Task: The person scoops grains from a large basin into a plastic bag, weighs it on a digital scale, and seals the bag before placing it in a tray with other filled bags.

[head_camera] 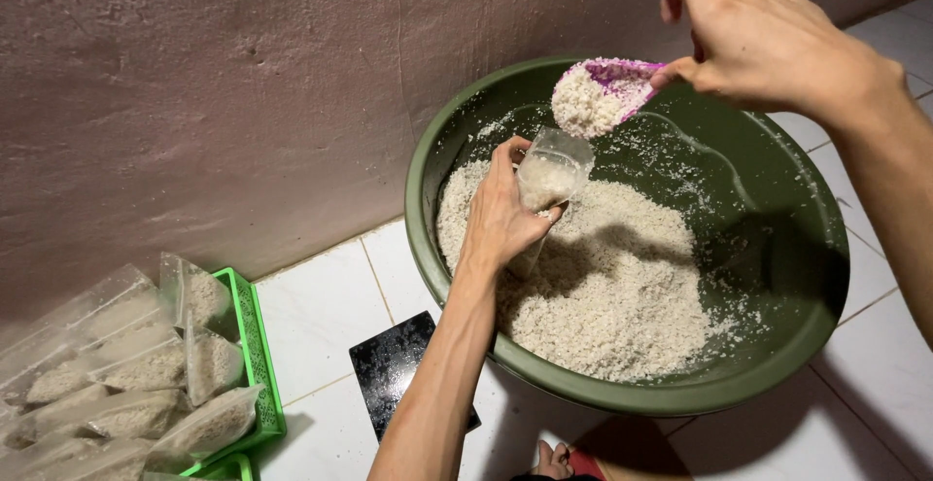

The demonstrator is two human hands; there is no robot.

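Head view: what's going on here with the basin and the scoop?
A person crouches over a green basin of pale, crumbly grains on a tiled floor. The left hand holds a small clear bag open over the heap, partly filled. The right hand tips a loaded purple scoop just above its mouth. Filled bags lie stacked in a green basket on the left.

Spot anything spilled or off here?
No spill on the floor. Grain flecks cling to the green basin's inner wall. The left hand holds a clear bag under the heaped purple scoop in the right hand.
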